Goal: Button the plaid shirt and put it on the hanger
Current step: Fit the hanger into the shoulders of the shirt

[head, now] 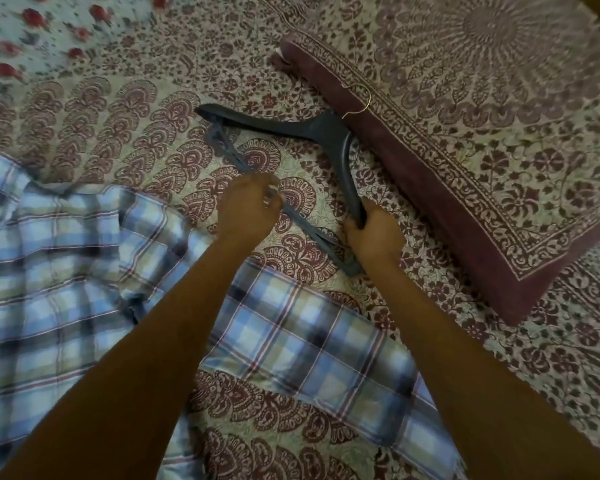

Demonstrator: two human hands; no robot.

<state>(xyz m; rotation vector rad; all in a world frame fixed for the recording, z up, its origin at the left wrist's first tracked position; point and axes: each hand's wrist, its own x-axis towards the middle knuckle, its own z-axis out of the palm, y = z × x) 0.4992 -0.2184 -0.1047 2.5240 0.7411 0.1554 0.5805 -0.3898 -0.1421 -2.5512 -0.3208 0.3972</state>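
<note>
A dark grey hanger [321, 128] with a gold wire hook lies on the bed, its hook resting against a pillow. My right hand [373, 233] grips the hanger's near arm close to its end. My left hand [248, 207] pinches the hanger's thin lower bar near its middle. The blue, white and tan plaid shirt [66, 268] lies spread on the bed at the lower left, with one sleeve [312, 351] stretching right under my forearms. I cannot tell whether the shirt's buttons are done up.
A maroon and cream patterned pillow [482, 143] lies at the right, just beyond the hanger. The bedsheet [125, 126] has a maroon paisley print. A pale cloth with red flowers [32, 36] covers the far left corner.
</note>
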